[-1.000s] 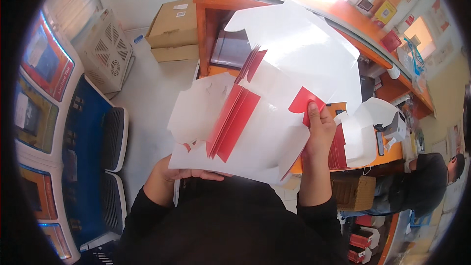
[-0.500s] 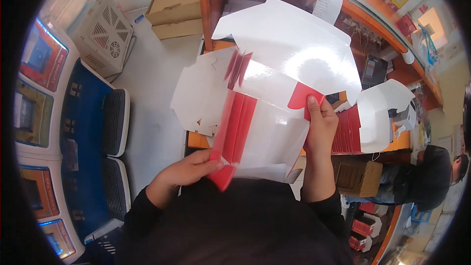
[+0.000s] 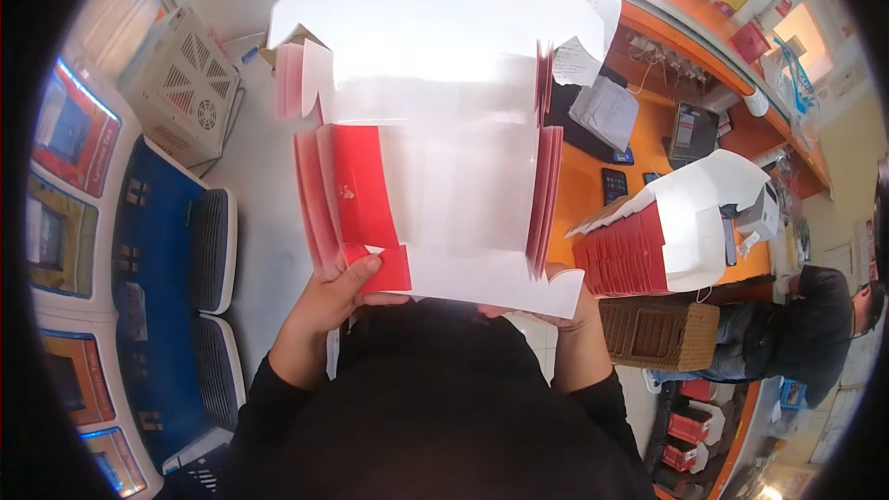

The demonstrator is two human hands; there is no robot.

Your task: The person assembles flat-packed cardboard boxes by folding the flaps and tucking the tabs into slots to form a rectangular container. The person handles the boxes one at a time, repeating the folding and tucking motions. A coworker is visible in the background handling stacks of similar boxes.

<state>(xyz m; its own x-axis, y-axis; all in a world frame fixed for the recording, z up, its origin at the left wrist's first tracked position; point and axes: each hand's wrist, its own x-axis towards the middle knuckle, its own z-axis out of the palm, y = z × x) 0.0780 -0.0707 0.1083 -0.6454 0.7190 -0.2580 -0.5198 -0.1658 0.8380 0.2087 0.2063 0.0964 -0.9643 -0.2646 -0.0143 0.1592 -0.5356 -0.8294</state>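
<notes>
A large cardboard takeaway box (image 3: 454, 194), white inside and red outside, is held in front of me with its lid spread away at the top. Its side flaps stand up in several red layers on the left and right, like nested blanks. My left hand (image 3: 329, 301) pinches a red corner flap at the near left, thumb on top. At the near right corner, my right hand (image 3: 582, 315) grips the box, its fingers mostly hidden beneath the white front panel.
A stack of nested red and white boxes (image 3: 622, 252) stands on the orange table (image 3: 579, 187) to the right. Beyond are phones (image 3: 614, 185) and papers (image 3: 604, 111). A brown wicker basket (image 3: 657, 333) and a person in black (image 3: 815, 333) are at the right. Blue seats (image 3: 167, 296) line the left.
The box has swung up and squared toward me, its lid now reaching the top edge. My right hand has moved from its upper side down to the near corner. My left hand shifted slightly left.
</notes>
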